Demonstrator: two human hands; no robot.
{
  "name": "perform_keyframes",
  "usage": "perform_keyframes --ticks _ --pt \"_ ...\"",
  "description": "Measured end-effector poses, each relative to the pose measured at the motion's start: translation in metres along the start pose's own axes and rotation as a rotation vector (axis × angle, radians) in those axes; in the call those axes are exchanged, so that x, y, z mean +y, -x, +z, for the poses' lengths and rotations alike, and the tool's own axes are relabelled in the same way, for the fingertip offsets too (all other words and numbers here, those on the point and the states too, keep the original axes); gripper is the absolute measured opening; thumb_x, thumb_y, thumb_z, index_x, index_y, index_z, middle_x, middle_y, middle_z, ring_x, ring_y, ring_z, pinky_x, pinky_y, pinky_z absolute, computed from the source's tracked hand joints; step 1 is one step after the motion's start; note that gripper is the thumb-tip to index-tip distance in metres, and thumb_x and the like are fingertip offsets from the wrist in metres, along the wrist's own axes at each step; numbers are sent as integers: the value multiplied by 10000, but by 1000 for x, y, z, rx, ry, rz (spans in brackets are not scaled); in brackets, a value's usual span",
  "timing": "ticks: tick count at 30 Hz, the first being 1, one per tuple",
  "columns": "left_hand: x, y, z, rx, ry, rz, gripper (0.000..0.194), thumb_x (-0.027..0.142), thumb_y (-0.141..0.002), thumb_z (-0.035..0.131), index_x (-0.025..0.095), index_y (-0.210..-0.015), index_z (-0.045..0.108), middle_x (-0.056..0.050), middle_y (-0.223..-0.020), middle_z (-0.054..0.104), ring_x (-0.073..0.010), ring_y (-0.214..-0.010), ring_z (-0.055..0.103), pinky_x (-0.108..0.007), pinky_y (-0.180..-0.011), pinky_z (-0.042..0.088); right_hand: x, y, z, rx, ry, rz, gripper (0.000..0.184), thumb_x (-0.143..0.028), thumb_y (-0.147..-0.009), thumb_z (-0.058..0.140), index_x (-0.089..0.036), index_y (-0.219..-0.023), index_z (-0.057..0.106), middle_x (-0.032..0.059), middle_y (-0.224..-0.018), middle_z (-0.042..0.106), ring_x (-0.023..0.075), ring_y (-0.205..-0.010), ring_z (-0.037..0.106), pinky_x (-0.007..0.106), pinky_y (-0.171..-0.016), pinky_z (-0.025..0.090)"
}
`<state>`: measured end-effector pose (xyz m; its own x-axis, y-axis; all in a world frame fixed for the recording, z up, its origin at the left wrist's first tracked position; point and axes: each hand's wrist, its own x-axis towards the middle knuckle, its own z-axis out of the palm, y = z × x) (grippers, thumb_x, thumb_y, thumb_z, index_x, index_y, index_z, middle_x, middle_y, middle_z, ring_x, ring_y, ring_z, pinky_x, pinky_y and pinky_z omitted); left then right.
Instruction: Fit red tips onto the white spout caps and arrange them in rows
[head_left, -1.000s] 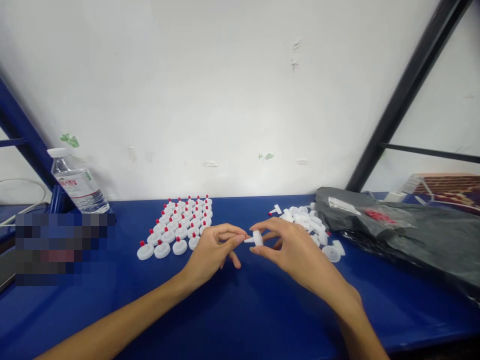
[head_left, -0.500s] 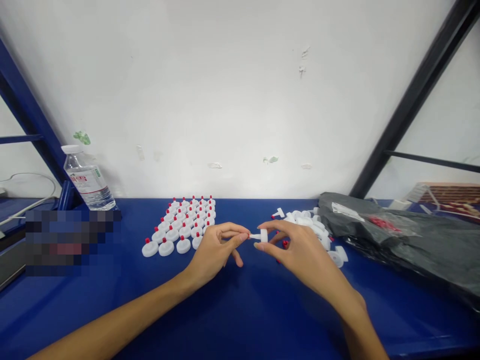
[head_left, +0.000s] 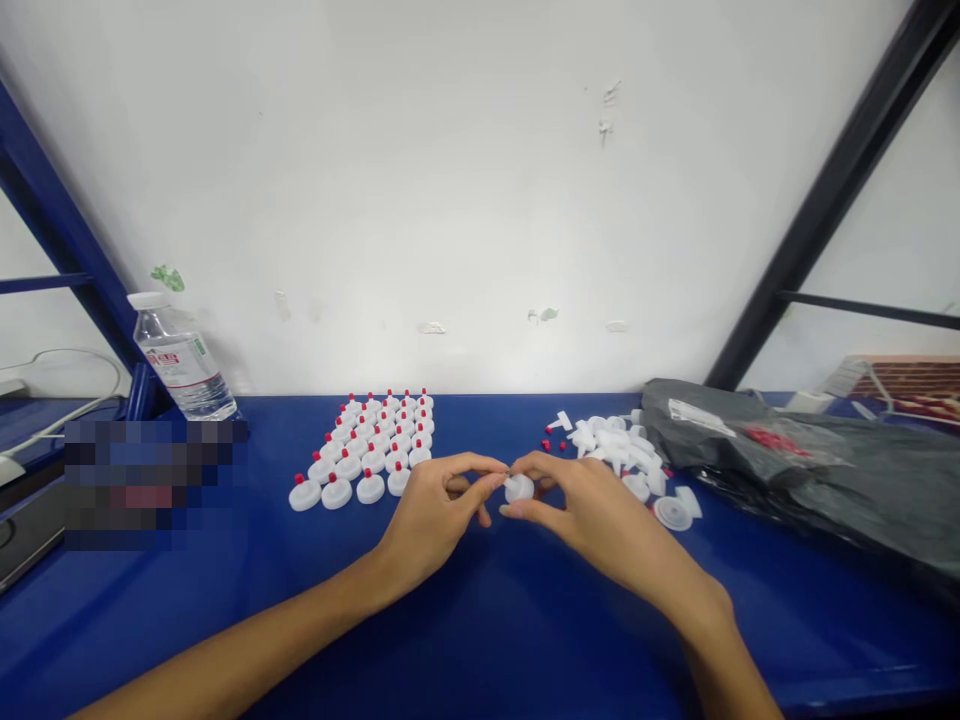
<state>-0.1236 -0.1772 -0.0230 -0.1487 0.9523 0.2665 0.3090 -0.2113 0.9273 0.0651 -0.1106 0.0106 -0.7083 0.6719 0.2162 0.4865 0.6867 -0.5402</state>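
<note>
My right hand (head_left: 604, 515) pinches a white plastic nozzle cap (head_left: 519, 489) by its round base, between thumb and fingers. At the cap's narrow tip, my left hand (head_left: 431, 515) has thumb and forefinger closed; the fingertips hide the tip and whatever small piece may be on it. Left of my hands stand rows of white nozzle caps (head_left: 370, 487) with red tips, upright on the blue table (head_left: 480, 620). Beyond my right hand lies a loose pile of white nozzle caps (head_left: 615, 440), with a few small red tip caps (head_left: 546, 445) beside it.
A dark plastic bag (head_left: 750, 465) with a clear packet of red pieces (head_left: 776, 440) on it lies at the right. A water bottle (head_left: 184, 365) stands at the back left, near a blurred patch. A white wall (head_left: 480, 200) rises behind the table.
The nozzle cap was held sideways with its spout visible; now it is turned so that its round face shows more. Both hands stay in nearly the same place.
</note>
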Motion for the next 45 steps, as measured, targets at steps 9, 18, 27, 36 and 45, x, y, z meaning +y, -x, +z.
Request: perform_keyframes --ticks 9,18,27,36,45 --pt "-11 -9 -18 -25 -741 329 258 199 -948 545 228 -1074 768 -38 -957 759 -158 -735 657 -271 -680 476 9 -3 0 127 57 52 445 -614 -908 605 -310 -1231 647 26 -1143 734 240 -952 702 361 -829 506" --pt "2 -24 -54 -149 -916 65 232 202 -886 557 231 -889 787 -53 -955 760 -236 -871 693 -304 -748 490 3 -6 -2 236 20 -8 308 -532 -988 522 -288 -1055 697 13 -1090 724 188 -857 695 319 -813 490" --pt "15 -23 -62 -92 -1106 -68 284 165 -825 516 230 -843 792 -73 -955 784 -297 -914 704 -343 -729 473 5 -5 -5 323 81 9 315 -505 -1008 492 -275 -1021 706 14 -1052 730 198 -876 692 323 -802 465" --pt "15 -20 -61 -97 -1240 -115 264 234 -860 523 243 -895 784 -73 -970 772 -315 -895 705 -368 -697 469 40 -1 -28 370 336 278 243 -376 -982 510 -247 -948 713 33 -912 773 240 -803 707 310 -639 420" --pt "7 -8 -34 53 -1119 186 312 323 -957 481 218 -1079 749 -72 -1076 708 -225 -826 688 -325 -696 485 66 16 -35 295 441 393 150 -380 -840 693 -264 -881 778 71 -871 763 272 -738 703 315 -568 390"
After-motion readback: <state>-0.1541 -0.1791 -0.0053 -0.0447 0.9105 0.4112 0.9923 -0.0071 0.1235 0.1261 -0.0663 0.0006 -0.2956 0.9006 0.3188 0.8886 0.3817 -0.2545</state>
